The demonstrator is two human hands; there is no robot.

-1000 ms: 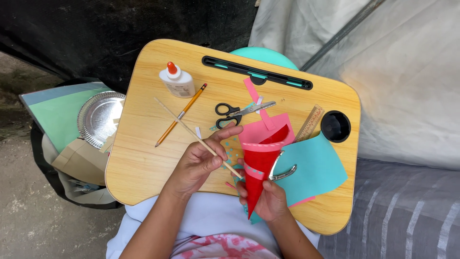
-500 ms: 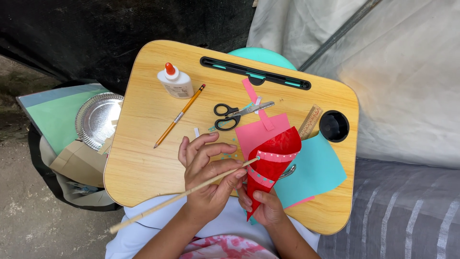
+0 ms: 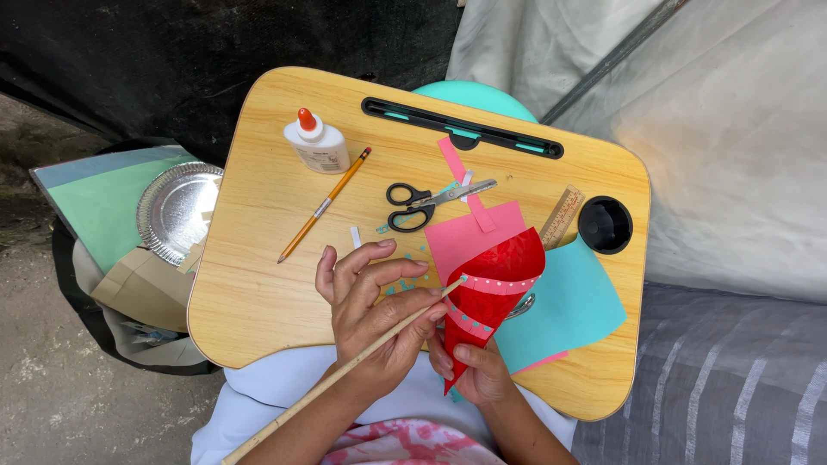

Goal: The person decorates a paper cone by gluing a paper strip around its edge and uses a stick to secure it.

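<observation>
Gripping thin wooden stick in left hand, tip now shifted up to mouth of red paper cone, cone clasped near its point by right hand over lap desk, suggesting insertion under way.

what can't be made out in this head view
- Tip of the wooden stick: hidden where it meets the red paper cone.
- Stick's far end: cut off by the bottom edge.
- Right hand: its fingers are partly hidden behind the cone.
- Shiny metal thing beside the cone: mostly covered, kind unclear.
- Ruler: lower part hidden by the teal paper.
</observation>
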